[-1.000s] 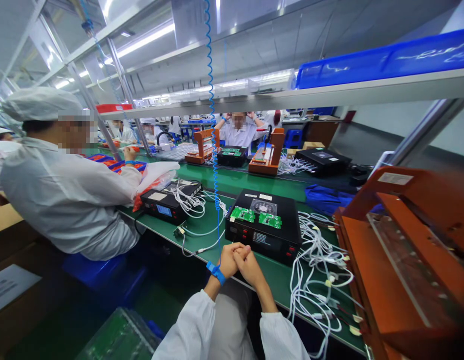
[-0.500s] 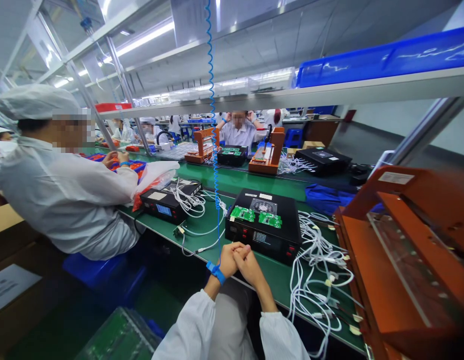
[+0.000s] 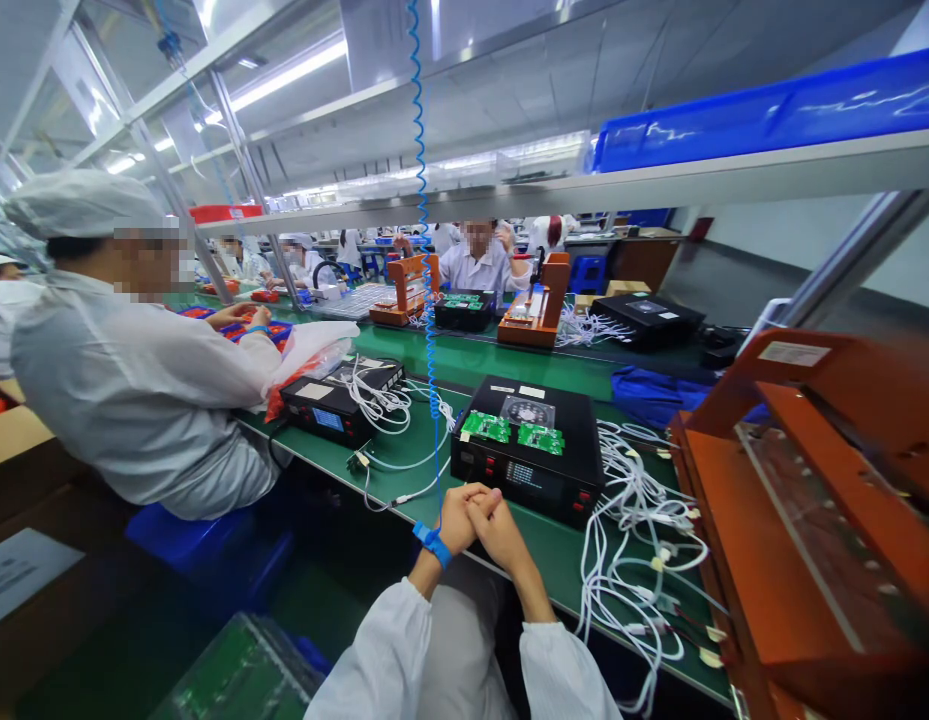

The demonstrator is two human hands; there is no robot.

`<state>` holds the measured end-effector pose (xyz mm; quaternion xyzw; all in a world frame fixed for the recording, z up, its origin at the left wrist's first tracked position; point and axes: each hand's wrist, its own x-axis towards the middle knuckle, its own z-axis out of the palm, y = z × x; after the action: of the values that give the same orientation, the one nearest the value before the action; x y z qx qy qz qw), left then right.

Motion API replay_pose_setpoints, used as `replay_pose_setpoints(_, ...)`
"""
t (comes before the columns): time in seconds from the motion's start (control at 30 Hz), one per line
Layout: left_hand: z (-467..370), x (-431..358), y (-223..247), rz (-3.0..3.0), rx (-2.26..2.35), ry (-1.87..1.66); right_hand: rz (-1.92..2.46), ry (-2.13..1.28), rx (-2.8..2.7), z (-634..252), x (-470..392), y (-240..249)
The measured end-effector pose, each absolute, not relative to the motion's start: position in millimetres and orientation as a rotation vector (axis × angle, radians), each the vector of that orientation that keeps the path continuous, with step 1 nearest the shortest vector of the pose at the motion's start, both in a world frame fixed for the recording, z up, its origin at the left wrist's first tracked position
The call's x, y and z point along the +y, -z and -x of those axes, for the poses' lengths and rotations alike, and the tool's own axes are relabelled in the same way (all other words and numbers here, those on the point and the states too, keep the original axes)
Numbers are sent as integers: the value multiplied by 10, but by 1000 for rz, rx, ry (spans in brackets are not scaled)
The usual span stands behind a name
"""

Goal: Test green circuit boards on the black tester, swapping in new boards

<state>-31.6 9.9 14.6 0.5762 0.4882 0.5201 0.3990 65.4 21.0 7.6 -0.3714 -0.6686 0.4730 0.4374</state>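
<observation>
At the bench's front edge, my left hand (image 3: pixel 456 520) and my right hand (image 3: pixel 500 532) are clasped together, fingers closed over each other. No object shows in either. A blue wrist strap (image 3: pixel 432 545) circles my left wrist, with a coiled blue cord (image 3: pixel 432 350) rising from it. Just beyond my hands is a black box-shaped device (image 3: pixel 528 485) with a display and red buttons on its front. Two green circuit boards, one on the left (image 3: pixel 486 427) and one on the right (image 3: pixel 541 438), lie on its top beside a round vent.
White cables (image 3: pixel 629 540) spread right of the device, beside an orange fixture (image 3: pixel 809 540). Another black device (image 3: pixel 336 405) with a lit screen stands left. A co-worker (image 3: pixel 134 370) sits at left; another (image 3: pixel 475 265) sits opposite. Overhead runs a shelf (image 3: pixel 734 195) with a blue bin (image 3: pixel 771 110).
My hands stay clasped in the same place. The co-worker on the left has shifted slightly to the right. Across the bench, the other co-worker's hands have moved outward from the head.
</observation>
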Motion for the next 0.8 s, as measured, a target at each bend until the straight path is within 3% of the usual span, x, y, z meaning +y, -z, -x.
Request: replay_pose_setpoints(0.8,318,83,-183,-1428,1222,-1306,910,-1178,-1677,-665,205,-112)
